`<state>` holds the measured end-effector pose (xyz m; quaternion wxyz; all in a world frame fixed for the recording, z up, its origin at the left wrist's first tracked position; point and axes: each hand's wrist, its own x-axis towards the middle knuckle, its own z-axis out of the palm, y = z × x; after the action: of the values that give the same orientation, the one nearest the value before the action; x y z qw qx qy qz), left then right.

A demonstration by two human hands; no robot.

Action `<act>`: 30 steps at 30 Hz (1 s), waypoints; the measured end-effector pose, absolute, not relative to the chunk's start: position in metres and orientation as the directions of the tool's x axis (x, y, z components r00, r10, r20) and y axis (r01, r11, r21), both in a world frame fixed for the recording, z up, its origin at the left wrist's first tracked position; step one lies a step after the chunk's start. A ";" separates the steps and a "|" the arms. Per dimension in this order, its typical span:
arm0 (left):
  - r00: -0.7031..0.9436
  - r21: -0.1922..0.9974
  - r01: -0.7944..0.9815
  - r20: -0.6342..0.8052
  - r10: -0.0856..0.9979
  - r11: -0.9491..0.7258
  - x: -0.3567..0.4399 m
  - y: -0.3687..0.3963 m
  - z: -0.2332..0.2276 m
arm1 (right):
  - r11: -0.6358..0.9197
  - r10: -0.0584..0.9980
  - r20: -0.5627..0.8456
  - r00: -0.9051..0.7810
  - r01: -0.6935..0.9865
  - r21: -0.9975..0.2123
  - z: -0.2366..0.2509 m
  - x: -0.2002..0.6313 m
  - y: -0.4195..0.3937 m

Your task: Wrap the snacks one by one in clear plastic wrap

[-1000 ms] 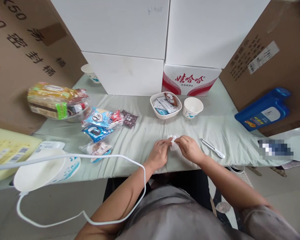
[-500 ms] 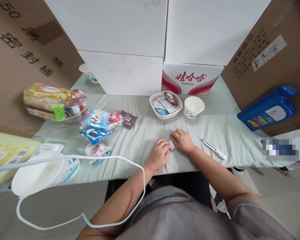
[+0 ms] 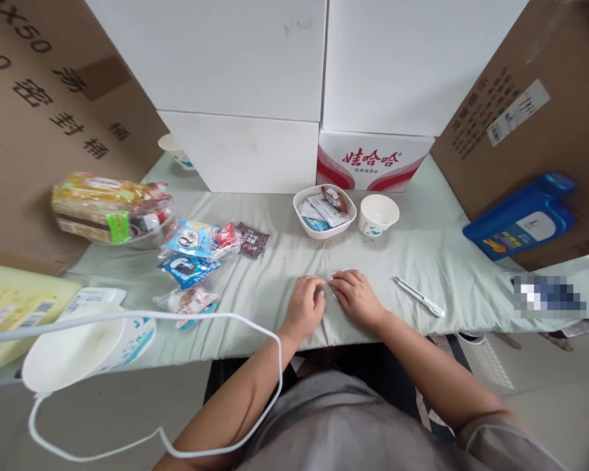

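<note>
Hiding most of that clear wrapper (image 3: pixel 332 294) on the cloth (image 3: pixel 255 288), your right hand (image 3: pixel 358 297) is half-curled; can't tell if it's gripping. Your left hand (image 3: pixel 304 304) is loosely bent just beside it, grip unclear too. Cable (image 3: pixel 191 315) crosses the front cup (image 3: pixel 63 356), cut off at left.

Near the centre of the frame, we touched a small, crinkled, clear plastic wrapper (image 3: pixel 330 286) with our bare right hand (image 3: pixel 357 299), while our bare left hand (image 3: pixel 304 307) lay just beside it on the pale green cloth (image 3: pixel 260 288). Above them we had a white, rounded-square bowl (image 3: pixel 324 233) of small sachets (image 3: pixel 328 210) and, just right of it, a white cup with blue print (image 3: pixel 379 219). We saw glossy plastic snack packets (image 3: pixel 191 239) left of centre and a slim, pale, pen-shaped tool (image 3: pixel 419 297) right of centre.
</note>
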<state>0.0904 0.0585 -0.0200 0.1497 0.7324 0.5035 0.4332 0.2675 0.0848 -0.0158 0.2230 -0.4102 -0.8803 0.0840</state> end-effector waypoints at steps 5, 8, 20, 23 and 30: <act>0.128 0.676 0.586 0.467 0.875 -0.447 0.089 0.057 -0.019 | 0.680 0.733 0.305 -0.609 0.637 -0.363 -0.012 0.269 0.090; 0.137 0.680 0.583 0.457 0.879 -0.445 0.089 0.058 -0.021 | 0.681 0.732 0.380 -0.566 0.593 -0.430 0.014 0.289 0.120; 0.234 0.682 0.580 0.386 0.892 -0.447 0.090 0.065 -0.019 | 0.120 0.934 -0.335 -0.121 0.992 -0.024 0.078 0.310 0.296; 0.223 0.694 0.568 0.388 0.894 -0.443 0.090 0.065 -0.019 | 0.129 0.901 -0.415 -0.127 0.991 -0.023 0.067 0.304 0.304; 0.221 0.700 0.575 0.366 0.904 -0.424 0.091 0.064 -0.017 | 0.216 0.921 -0.301 -0.245 0.968 -0.128 0.098 0.324 0.289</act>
<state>0.0910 0.0638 -0.0165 0.2140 0.7513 0.4922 0.3840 0.3243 0.2887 0.0976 -0.0800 -0.6091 -0.7755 0.1456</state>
